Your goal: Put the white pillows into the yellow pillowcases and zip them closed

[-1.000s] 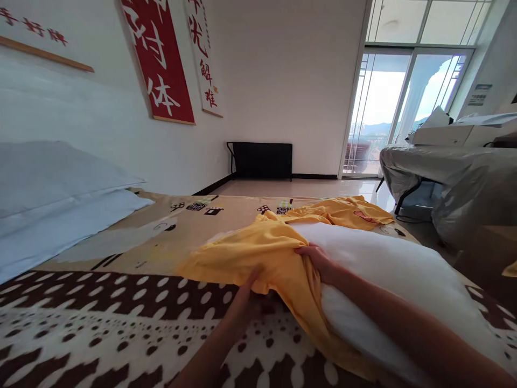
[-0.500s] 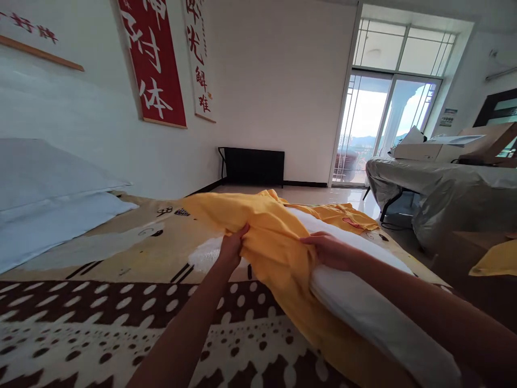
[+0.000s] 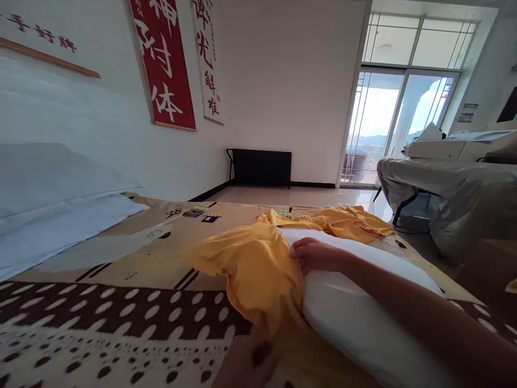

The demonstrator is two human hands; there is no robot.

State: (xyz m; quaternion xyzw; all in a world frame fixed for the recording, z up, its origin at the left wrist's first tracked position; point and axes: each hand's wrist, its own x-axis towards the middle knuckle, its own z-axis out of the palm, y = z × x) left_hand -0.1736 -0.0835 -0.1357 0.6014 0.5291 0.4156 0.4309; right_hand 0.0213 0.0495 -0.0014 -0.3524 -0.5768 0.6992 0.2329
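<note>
A yellow shirt (image 3: 262,269) lies spread over the bed, its sleeve-like flap pointing left. Along its right side a white, smooth, padded thing (image 3: 347,302), perhaps a pillow, lies partly bordered by the yellow cloth. My right hand (image 3: 317,254) reaches over the white thing, its fingers closed at the shirt's edge. Low in the view, my left hand (image 3: 246,358) is beside the shirt's lower edge, blurred and dark with curled fingers; whether cloth is in them cannot be made out.
Underneath is a patterned bedspread (image 3: 133,307) in beige and brown. White pillows (image 3: 60,183) lie at the left. A plastic-covered table (image 3: 456,172) bearing boxes and papers stands at the right, and a black panel (image 3: 262,168) leans near the far wall.
My left hand has left the upper part of the shirt and come down towards me. The lifted yellow cloth has dropped onto the bed. My right hand stays near the shirt's edge.
</note>
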